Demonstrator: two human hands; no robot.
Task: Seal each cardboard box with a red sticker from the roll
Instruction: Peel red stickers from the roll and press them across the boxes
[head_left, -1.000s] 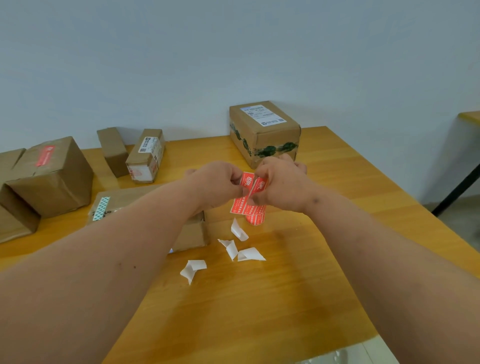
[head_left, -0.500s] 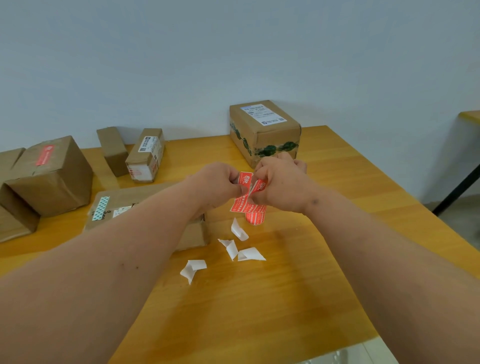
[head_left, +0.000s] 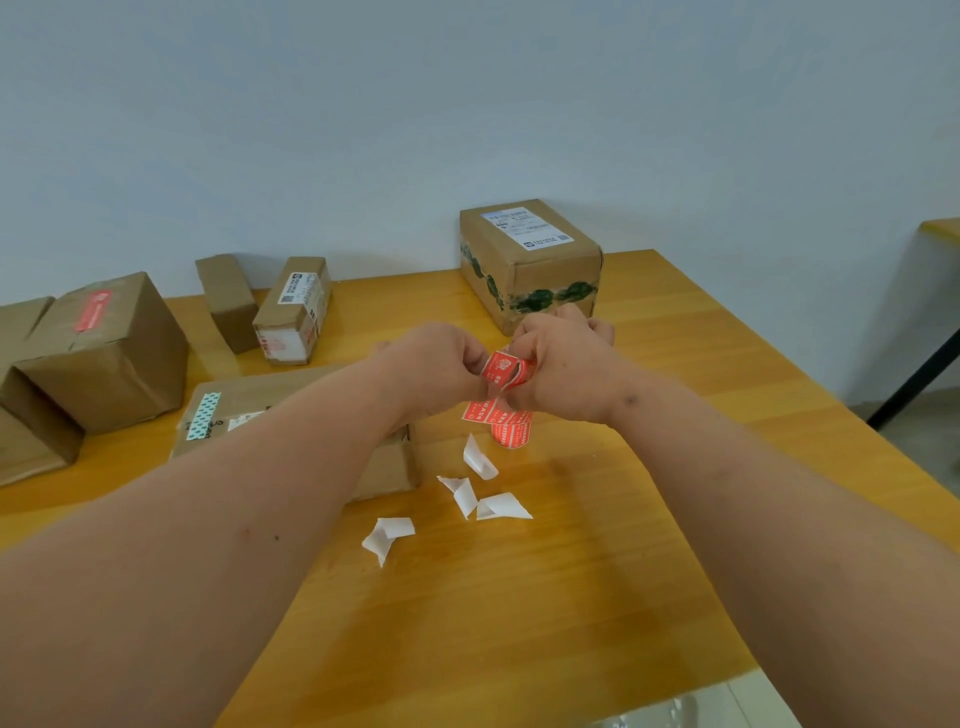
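Note:
Both hands meet above the middle of the wooden table (head_left: 597, 597). My left hand (head_left: 436, 371) and my right hand (head_left: 558, 366) pinch a red sticker strip (head_left: 503, 370) between thumbs and fingers. The rest of the strip hangs down, and the red sticker roll (head_left: 511, 431) shows below my hands. A flat cardboard box (head_left: 244, 410) lies under my left forearm, partly hidden. A box with a red sticker (head_left: 111, 353) on top stands at the left. A taller box with a white label (head_left: 530, 260) stands behind my hands.
Several curled white backing scraps (head_left: 475, 491) lie on the table in front of the roll. Two small boxes (head_left: 293, 309) stand at the back near the wall, and more cardboard sits at the far left edge. A dark table leg (head_left: 914, 384) shows at the right.
The sticker strip between my fingers has bent and peeled a little further. Both hands stay almost in the same place.

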